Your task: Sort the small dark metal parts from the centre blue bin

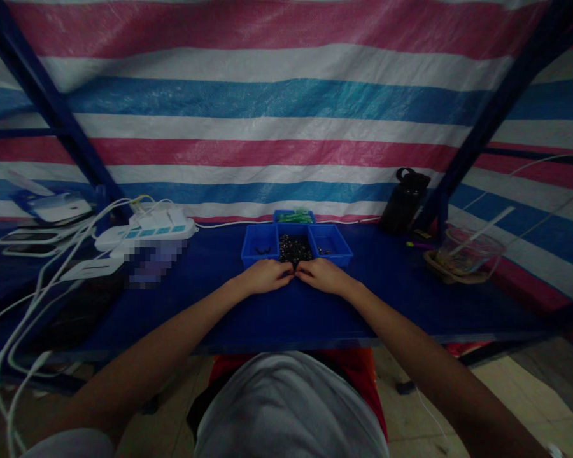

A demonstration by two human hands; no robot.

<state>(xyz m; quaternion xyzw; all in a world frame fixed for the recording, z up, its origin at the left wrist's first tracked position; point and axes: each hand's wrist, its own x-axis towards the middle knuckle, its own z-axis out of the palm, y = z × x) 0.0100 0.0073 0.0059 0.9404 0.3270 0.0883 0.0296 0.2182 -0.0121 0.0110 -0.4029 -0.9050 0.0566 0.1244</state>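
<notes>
My left hand (266, 276) and my right hand (323, 275) meet at the front of the middle blue bin (307, 240). Both have their fingers pinched, tips nearly touching. Anything between those fingertips is too small to make out. Small dark and shiny metal-looking pieces (292, 245) fill the middle bin. A few dark bits (263, 251) lie in the left blue bin (255, 236), and some small shiny pieces (323, 250) in the right blue bin (337, 242). Behind them, a smaller blue tray (277, 217) holds green pieces (296, 215).
On the left of the blue table (210, 324) are a white power strip (146, 234), tangled white cables (41, 286) and stacked phones (33, 238). To the right stand a black bottle (403, 202) and a clear plastic cup (468, 249). Striped sheeting (286, 152) hangs behind.
</notes>
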